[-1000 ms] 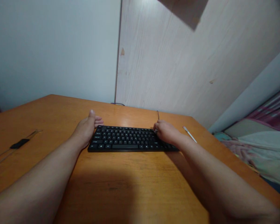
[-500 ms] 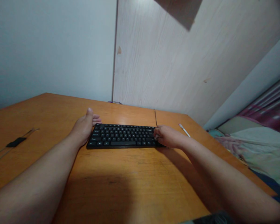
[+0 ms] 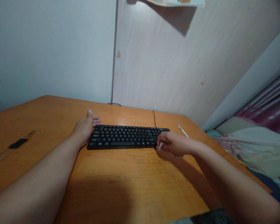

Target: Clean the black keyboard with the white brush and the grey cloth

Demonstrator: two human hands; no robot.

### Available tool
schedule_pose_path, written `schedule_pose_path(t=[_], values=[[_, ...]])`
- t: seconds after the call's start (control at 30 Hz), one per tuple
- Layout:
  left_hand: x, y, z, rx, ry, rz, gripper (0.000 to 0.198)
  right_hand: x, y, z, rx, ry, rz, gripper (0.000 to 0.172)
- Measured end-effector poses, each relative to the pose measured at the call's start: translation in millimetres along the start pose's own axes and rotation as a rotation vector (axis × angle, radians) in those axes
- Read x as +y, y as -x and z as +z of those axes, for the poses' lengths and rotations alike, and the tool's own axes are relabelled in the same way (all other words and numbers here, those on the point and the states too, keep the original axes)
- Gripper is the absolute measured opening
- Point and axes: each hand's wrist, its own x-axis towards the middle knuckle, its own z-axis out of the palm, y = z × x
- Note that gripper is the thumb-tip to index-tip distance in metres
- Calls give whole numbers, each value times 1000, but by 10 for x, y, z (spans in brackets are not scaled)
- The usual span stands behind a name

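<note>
A black keyboard point(image 3: 123, 137) lies flat on the wooden table, its cable leading off behind it. My left hand point(image 3: 84, 127) rests against its left end, thumb up and fingers stretched out behind the corner. At the front right corner, my right hand point(image 3: 172, 143) is closed on a small crumpled white tissue point(image 3: 161, 145). The tissue shows just below the fingertips, at the keyboard's front edge. This hand covers part of the number keys.
A thin white stick with a reddish end point(image 3: 182, 130) lies right of the keyboard. On the left is a black piece with cords point(image 3: 18, 143). The wooden table point(image 3: 102, 183) meets a wall behind. Bedding point(image 3: 254, 146) lies beyond its right edge.
My right hand has moved from over the right-hand keys toward me and slightly right, to the front edge, uncovering the far right corner. My left hand stays at the left end.
</note>
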Motion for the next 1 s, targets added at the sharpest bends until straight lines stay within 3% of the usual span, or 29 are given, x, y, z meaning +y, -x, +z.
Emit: schedule_pose_path(t=[0.1,0.2,0.3,0.6,1.0], values=[[10,8,5,6,4,-3,68,157,-93,-52,86,-47,128,26],[26,21,15,12,20,-19,65,312,-284,-86,260,85,235,27],[25,25,17,4,20,-26,67,406,-486,-98,294,126,250,26],[-1,18,-4,-7,-3,-11,67,369,-805,-151,280,250,163,23],[54,54,14,-8,-28,-32,70,350,-819,-139,186,275,111,26]])
